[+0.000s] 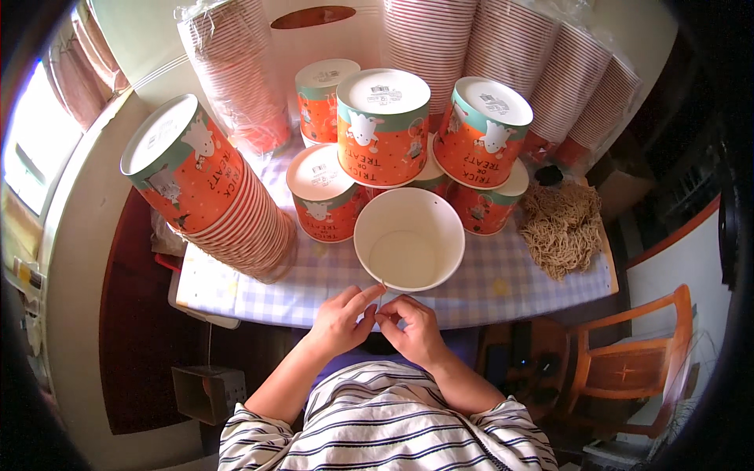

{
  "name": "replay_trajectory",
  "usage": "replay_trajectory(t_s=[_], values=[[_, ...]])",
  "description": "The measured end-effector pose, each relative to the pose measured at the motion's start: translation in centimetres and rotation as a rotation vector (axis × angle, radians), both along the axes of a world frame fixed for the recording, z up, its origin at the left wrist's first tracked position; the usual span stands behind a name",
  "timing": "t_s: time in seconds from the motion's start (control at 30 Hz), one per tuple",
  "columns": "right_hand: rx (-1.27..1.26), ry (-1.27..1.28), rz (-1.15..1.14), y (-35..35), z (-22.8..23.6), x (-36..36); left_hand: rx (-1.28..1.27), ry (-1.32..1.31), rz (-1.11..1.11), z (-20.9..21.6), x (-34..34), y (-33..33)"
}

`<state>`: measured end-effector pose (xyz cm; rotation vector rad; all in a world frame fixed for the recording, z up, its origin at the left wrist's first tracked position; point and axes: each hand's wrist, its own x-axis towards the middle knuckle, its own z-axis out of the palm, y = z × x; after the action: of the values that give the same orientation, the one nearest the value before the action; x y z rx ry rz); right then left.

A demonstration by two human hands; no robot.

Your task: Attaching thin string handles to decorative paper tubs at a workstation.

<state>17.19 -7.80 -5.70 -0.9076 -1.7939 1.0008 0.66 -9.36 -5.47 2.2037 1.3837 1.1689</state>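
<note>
A white-lined paper bucket (409,239) stands mouth up near the table's front edge, with a small dark hole in its far rim. At its near rim shows a short bit of thin tan cord (382,283). My left hand (346,318) is closed in a pinch right by that spot, index finger stretched along the rim. Just beside it, my right hand (410,326) pinches with thumb and forefinger, its tips nearly touching the left ones. Most of the cord is hidden between my fingers.
Upside-down orange buckets with green bands (383,125) are piled behind. A tall nested stack (228,196) leans at the left. Wrapped stacks (428,47) line the back. A heap of tan cords (561,228) lies at the right on the checked tablecloth (503,286). A wooden chair (628,365) stands right.
</note>
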Motion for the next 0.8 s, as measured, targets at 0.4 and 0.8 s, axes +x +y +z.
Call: replay_trajectory(t_s=[0.4, 0.8], values=[[0.244, -0.158, -0.140, 0.3, -0.5, -0.6, 0.231, -0.233, 0.252, -2.9, 1.2, 0.3], [0.531, -0.239, -0.352, 0.9, -1.5, -1.9, -0.519, -1.292, 0.236, -2.4, 3.6, -1.2]])
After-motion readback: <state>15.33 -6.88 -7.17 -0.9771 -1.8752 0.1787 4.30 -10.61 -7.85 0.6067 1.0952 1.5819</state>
